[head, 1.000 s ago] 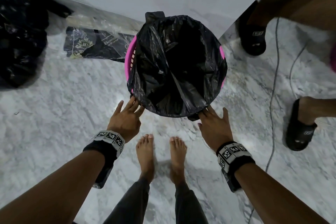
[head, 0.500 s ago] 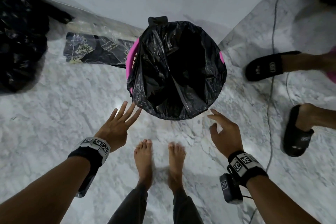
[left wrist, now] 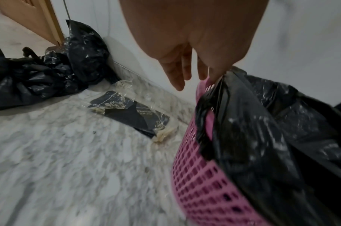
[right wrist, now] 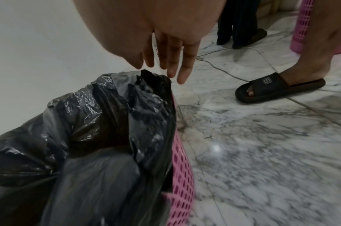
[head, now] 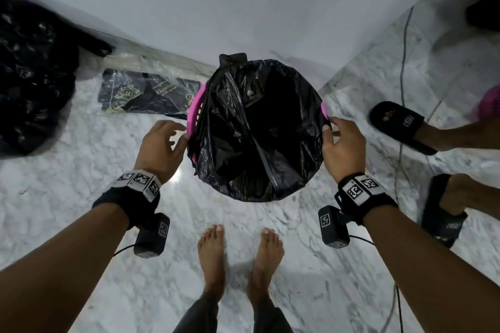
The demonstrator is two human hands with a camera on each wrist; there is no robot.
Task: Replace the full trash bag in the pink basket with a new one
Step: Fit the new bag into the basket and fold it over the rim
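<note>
The pink basket (head: 193, 105) stands on the marble floor against the white wall, lined with a black trash bag (head: 257, 130) whose edge is folded over the rim. My left hand (head: 162, 143) is at the left side of the rim, fingers loosely spread, touching the bag's edge there (left wrist: 216, 79). My right hand (head: 343, 143) is at the right side, thumb on the plastic and fingers straight beyond the rim (right wrist: 165, 61). Neither hand visibly grips anything. In the wrist views the basket's mesh wall (left wrist: 200, 183) (right wrist: 182, 175) shows below the bag (left wrist: 262, 137) (right wrist: 107, 122).
A tied full black bag (head: 29, 76) (left wrist: 40, 76) lies at the left by the wall. A clear packet of folded black bags (head: 140, 92) (left wrist: 130, 113) lies beside the basket. Another person's slippered feet (head: 397, 121) (right wrist: 277, 85), a cable (head: 403, 62) and a second pink basket (right wrist: 304, 23) are on the right.
Both hands left the near edge of the rim, drew back, then moved out and forward to the left and right sides of the rim. The other person's feet shifted.
</note>
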